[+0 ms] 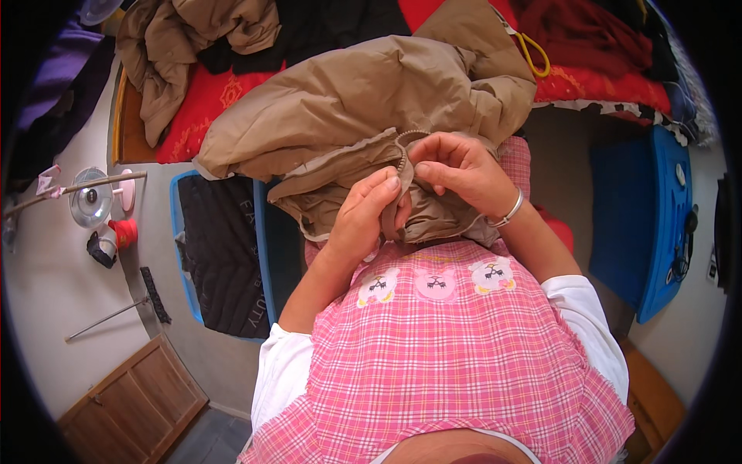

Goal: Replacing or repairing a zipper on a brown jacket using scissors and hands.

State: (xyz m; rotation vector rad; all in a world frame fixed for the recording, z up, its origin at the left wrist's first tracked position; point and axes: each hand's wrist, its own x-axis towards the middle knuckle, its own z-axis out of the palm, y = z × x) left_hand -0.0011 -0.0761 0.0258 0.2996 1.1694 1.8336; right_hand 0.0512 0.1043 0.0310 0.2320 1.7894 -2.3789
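Observation:
A tan padded jacket (348,93) lies across my lap and up onto the bed in front of me. Its zipper (403,147) curves up between my two hands. My left hand (369,203) pinches the zipper edge between thumb and fingers, with a strip of the jacket's edge hanging below. Close by on the right, my right hand (461,172) has its fingers curled with thumb and forefinger close together at the zipper's other side. What lies between those fingertips is too small to make out.
A red cover (189,108) with other clothes drapes the bed ahead. At left stands a blue container (267,263) with a black quilted garment (220,255). A blue table (657,224) is at right. A fan (91,197) and a broom (154,295) are at far left, above a wooden door (135,402).

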